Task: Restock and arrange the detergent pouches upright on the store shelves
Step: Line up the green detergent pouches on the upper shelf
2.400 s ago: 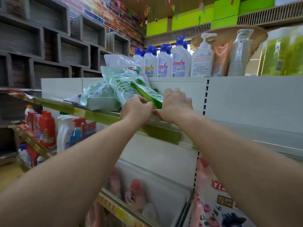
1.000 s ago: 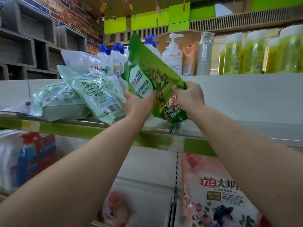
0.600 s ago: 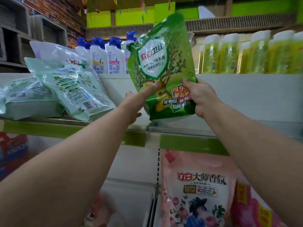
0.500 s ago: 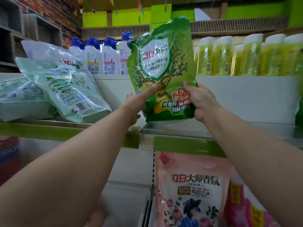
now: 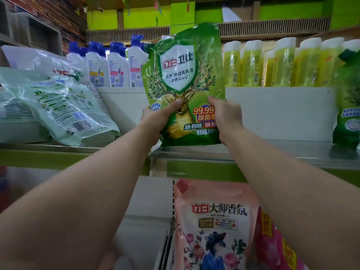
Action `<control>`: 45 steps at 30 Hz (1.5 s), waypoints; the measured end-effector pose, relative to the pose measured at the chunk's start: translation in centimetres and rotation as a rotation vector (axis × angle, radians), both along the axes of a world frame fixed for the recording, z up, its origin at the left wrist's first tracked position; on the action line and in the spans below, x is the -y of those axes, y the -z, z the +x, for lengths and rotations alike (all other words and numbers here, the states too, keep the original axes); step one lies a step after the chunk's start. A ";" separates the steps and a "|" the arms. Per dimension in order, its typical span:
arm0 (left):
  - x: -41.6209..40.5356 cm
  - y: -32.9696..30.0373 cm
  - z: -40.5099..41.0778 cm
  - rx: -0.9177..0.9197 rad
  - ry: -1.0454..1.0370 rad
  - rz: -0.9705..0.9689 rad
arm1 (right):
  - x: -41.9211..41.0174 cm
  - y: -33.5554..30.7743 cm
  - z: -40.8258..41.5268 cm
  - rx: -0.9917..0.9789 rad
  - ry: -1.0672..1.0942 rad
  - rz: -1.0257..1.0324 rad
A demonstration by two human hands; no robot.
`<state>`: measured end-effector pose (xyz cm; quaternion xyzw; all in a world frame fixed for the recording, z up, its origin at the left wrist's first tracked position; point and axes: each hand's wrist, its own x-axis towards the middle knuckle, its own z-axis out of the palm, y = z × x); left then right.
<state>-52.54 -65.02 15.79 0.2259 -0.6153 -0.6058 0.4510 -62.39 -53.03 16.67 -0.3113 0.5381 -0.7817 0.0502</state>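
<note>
Both hands clamp the green pouch (image 5: 185, 84) low down, left hand (image 5: 155, 119) and right hand (image 5: 226, 115) each gripping a side, base just at the shelf (image 5: 272, 152). Top-heavy, it may flop toward the slumped pale pouches (image 5: 64, 112) at nine o'clock once released.

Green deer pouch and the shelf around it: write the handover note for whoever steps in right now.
Hands: left hand and right hand both grip the green deer pouch by its lower edges.
Where: pouch upright, front out, base at the steel shelf.
Done: one green pouch stands at far right.
Left: set this one down and let go; the pale green pouches at left lie slumped and need standing up.
</note>
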 end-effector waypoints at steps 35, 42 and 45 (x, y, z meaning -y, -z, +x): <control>-6.0 0.7 -1.7 0.057 -0.058 -0.137 | -3.3 0.7 -2.0 -0.101 0.269 0.216; -6.3 0.9 -1.5 0.139 -0.030 -0.197 | -3.3 0.9 -1.5 -0.115 0.257 0.258; -6.3 1.0 -1.5 0.127 -0.067 -0.208 | -3.4 1.0 -1.4 -0.126 0.254 0.263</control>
